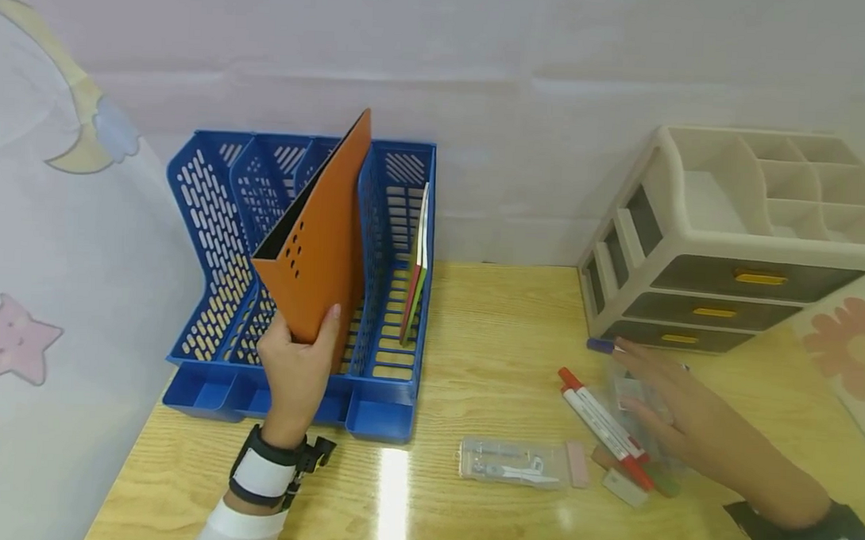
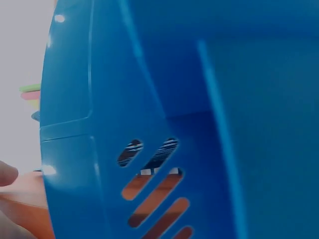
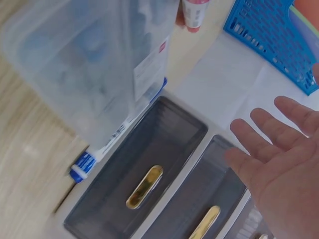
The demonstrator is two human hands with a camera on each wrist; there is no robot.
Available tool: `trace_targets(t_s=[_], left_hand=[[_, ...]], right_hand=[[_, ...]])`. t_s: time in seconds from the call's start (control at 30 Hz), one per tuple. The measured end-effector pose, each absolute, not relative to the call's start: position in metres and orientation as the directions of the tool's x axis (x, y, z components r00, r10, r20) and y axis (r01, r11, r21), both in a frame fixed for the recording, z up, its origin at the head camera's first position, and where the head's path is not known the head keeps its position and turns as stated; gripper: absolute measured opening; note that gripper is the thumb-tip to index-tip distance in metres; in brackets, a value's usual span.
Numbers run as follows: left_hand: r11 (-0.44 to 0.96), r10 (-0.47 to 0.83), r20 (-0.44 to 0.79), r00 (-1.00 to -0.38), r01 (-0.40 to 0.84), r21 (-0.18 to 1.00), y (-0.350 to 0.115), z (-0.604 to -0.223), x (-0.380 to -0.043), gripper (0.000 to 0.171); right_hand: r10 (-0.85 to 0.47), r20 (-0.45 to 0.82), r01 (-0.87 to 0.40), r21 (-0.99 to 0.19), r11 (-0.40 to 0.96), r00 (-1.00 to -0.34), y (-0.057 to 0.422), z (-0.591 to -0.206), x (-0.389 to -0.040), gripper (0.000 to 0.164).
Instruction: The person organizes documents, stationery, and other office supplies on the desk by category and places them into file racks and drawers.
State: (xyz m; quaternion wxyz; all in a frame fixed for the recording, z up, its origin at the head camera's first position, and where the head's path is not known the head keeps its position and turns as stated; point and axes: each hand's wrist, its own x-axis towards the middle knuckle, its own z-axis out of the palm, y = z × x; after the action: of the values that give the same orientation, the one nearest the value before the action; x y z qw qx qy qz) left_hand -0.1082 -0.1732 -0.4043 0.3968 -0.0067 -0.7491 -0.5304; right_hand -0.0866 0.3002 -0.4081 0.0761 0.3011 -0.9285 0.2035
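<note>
one orange folder stood tilted in the one blue rack, its lower front corner gripped between the thumb and fingers of the left hand. the right hand, fingers straight and somewhat apart, held nothing above one clear box. two red-capped markers lay beside that box; one blue-capped marker lay just before one cabinet with three drawers.
</note>
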Motion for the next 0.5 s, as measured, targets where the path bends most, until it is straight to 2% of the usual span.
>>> trace_targets(t_s=[0.13,0.27,0.37,0.5], left_hand=[[0.407,-0.394,0.601,-0.695,0.454,0.793,-0.175,-0.4,-0.105,0.048],[0.384,-0.364,0.666,-0.651,0.546,0.744,-0.177,-0.396,-0.101,0.061],[0.394,-0.356,0.751,-0.556,0.64,0.66,-0.175,-0.389,-0.098,0.068],[0.491,-0.366,0.857,-0.362,0.708,0.508,-0.164,-0.376,-0.093,0.071]], right_hand=[[-0.48,0.249,-0.54,-0.366,0.758,-0.841,0.313,-0.412,-0.086,0.065],[-0.47,0.285,-0.548,-0.358,0.756,-0.835,0.324,-0.414,-0.085,0.06],[-0.466,0.306,-0.552,-0.338,0.762,-0.83,0.331,-0.417,-0.085,0.057],[-0.45,0.289,-0.529,-0.326,0.784,-0.845,0.341,-0.424,-0.086,0.052]])
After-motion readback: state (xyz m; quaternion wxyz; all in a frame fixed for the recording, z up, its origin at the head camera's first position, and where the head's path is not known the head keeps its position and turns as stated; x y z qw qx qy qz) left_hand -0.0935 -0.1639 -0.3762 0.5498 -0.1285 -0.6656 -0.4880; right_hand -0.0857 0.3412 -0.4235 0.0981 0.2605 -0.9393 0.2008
